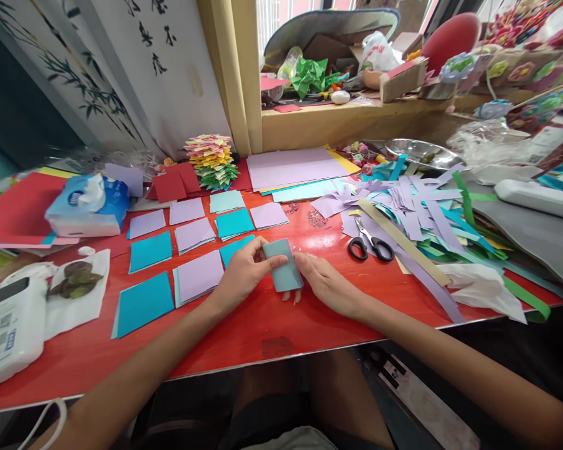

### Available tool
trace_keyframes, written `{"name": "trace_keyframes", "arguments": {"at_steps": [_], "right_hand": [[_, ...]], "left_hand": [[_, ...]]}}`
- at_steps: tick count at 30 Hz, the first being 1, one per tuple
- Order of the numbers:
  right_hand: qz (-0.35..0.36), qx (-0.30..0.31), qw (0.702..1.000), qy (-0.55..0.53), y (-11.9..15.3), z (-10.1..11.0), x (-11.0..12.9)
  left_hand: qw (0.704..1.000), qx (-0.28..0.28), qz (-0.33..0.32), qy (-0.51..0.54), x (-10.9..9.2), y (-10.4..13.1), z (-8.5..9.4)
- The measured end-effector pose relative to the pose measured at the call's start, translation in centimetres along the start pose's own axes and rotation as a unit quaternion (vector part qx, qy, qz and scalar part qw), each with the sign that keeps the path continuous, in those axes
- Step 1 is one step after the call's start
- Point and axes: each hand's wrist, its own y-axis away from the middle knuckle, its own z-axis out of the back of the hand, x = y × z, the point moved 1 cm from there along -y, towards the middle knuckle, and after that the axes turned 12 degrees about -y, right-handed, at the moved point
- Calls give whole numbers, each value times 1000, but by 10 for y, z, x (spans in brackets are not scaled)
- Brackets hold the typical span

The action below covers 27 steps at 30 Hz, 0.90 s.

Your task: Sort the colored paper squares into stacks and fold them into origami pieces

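A small pale blue-green rectangle of paper (pixel 286 275) is held upright over the red table, near its front edge. My left hand (pixel 248 269) grips its upper left side, thumb across the front and fingers behind. Along its right edge lies my right hand (pixel 326 281), fingers together and partly hidden behind the paper; some fingertips show below it. To the left are rows of square paper stacks, among them a teal stack (pixel 146 303) and a lilac stack (pixel 199 275). Black-handled scissors (pixel 370 240) lie partly open to the right.
Paper strips (pixel 417 212) are heaped at the right. Large lilac sheets (pixel 295 167) lie at the back, beside a folded-paper tower (pixel 211 162). A tissue pack (pixel 88 203) and a white device (pixel 12 331) stand left. Behind is a cluttered window ledge (pixel 319 125).
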Motion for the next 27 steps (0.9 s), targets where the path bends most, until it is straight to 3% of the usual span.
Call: {"name": "trace_keyframes", "arguments": {"at_steps": [4,12,21,23,27], "right_hand": [[-45,13,998,29,0,0,-5],[-38,49,998,4,-1,2,-6],[-73,114,983,-124,-2,3,-11],[-86,90,978,-170,-3,3,-9],[-94,-15,970,-223,-6,7,-5]], "left_hand": [[999,-6,0,-40,0,1,-1],[994,-1,-24,-111,-3,3,3],[999,33,0,-16,-4,3,6],[1000,11,-2,-8,-3,0,8],[999,-31,-11,-26,-4,-4,10]]}}
